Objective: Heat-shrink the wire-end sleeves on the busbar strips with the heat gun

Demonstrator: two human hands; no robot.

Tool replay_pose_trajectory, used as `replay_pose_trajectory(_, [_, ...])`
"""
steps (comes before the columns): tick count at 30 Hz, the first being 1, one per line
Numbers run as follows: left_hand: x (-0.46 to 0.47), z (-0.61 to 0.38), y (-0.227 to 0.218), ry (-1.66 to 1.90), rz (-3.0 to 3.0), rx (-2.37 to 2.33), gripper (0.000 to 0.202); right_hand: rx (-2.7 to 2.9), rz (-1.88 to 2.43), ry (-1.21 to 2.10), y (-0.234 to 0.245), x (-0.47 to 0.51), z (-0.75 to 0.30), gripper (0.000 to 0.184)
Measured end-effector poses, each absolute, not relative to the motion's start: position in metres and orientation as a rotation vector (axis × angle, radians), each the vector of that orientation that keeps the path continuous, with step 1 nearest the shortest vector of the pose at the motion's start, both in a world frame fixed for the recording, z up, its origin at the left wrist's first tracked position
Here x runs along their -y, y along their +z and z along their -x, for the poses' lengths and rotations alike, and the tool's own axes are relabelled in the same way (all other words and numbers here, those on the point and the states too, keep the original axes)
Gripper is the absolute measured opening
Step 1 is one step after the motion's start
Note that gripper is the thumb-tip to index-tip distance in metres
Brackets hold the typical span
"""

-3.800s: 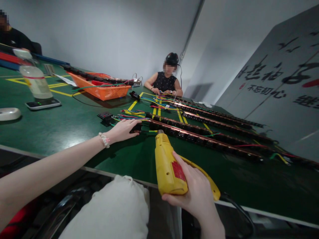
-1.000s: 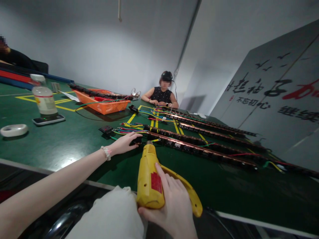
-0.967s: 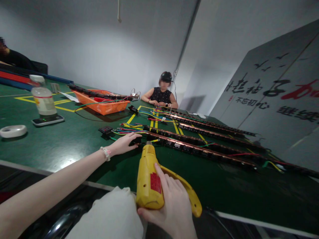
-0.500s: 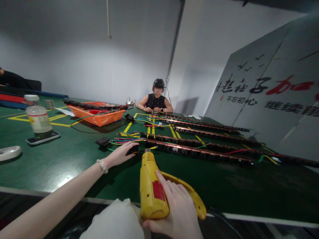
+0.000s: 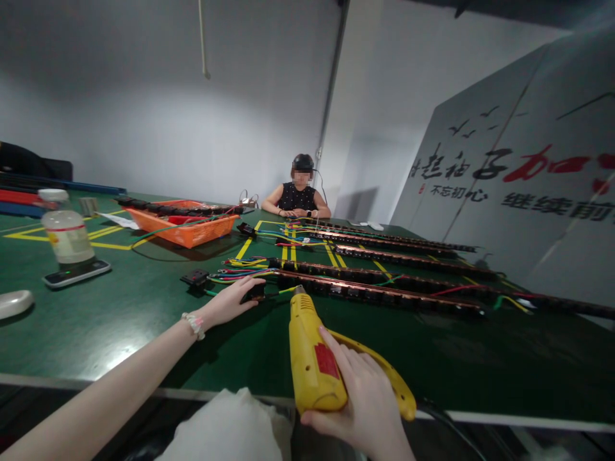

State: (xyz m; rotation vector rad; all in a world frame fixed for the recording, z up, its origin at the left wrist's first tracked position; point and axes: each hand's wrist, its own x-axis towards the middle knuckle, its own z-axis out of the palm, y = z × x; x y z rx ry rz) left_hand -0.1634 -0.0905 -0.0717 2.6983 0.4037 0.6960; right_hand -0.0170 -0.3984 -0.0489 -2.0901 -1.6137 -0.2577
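My right hand (image 5: 358, 400) is wrapped round a yellow heat gun (image 5: 312, 358) with a red label, its nozzle pointing at the near end of a long black strip with copper bars (image 5: 375, 294). My left hand (image 5: 230, 299), a bead bracelet at the wrist, rests on the green table with fingers closed over a small black part (image 5: 254, 292) at that end, where coloured wires (image 5: 240, 274) fan out. A second small black part (image 5: 195, 279) lies just left of my fingers.
More long strips (image 5: 394, 259) lie in rows across the table. An orange basket (image 5: 187, 230) sits at the back left. A bottle (image 5: 65, 234) stands on a phone (image 5: 77, 273). A white object (image 5: 14, 302) lies far left. Another person (image 5: 300, 192) sits at the far end.
The heat gun has shifted a little to the right with my right hand, nozzle still at the strip's end. My left hand stays on the black part. The view has tilted upward.
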Motion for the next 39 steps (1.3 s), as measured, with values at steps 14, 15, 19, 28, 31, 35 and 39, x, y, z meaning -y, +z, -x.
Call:
replay_pose_trajectory(14, [0.092,0.163,-0.070,0.732,-2.706,-0.331,0.049,1.607,2.092,-0.325,-0.053,0.401,0.011,0.111])
replay_pose_trajectory(15, [0.092,0.163,-0.070,0.736,-2.704,-0.331,0.049,1.606,2.091,-0.322,-0.053,0.401,0.012,0.111])
replay_pose_trajectory(19, [0.093,0.161,-0.071,0.744,-2.691,-0.371,0.049,1.614,2.110,-0.257,-0.051,0.399,0.021,0.113])
replay_pose_trajectory(28, [0.095,0.156,-0.072,0.765,-2.705,-0.452,0.049,1.680,2.104,0.017,-0.038,0.390,0.054,0.120])
replay_pose_trajectory(31, [0.096,0.154,-0.072,0.805,-2.702,-0.420,0.047,1.661,2.085,-0.009,-0.042,0.389,0.056,0.121])
replay_pose_trajectory(35, [0.097,0.155,-0.072,0.824,-2.682,-0.390,0.048,1.668,2.043,-0.028,-0.046,0.388,0.053,0.122])
replay_pose_trajectory(39, [0.096,0.157,-0.073,0.788,-2.674,-0.398,0.050,1.661,2.044,-0.027,-0.045,0.390,0.052,0.122])
